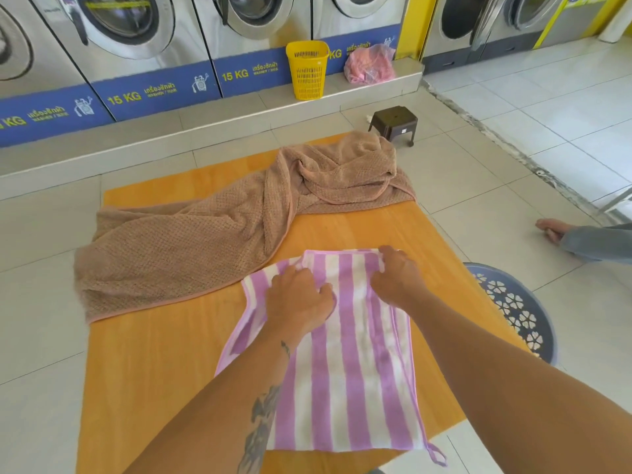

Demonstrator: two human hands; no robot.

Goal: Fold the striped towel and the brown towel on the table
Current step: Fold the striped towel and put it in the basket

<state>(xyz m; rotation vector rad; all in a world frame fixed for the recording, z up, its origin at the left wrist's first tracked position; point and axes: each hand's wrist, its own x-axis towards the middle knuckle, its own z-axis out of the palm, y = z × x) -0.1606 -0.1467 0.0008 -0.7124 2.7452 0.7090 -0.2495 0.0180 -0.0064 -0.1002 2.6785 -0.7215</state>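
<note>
While the brown towel (212, 241) lies crumpled at eleven o'clock, left hand (297, 299) and right hand (396, 278) press spread fingers on the striped towel (349, 371).

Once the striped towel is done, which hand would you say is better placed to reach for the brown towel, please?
Probably the left hand: the brown towel lies crumpled just beyond and to its left, its hem near the striped towel. The right hand is on the striped towel's far right corner, farther off.
</note>
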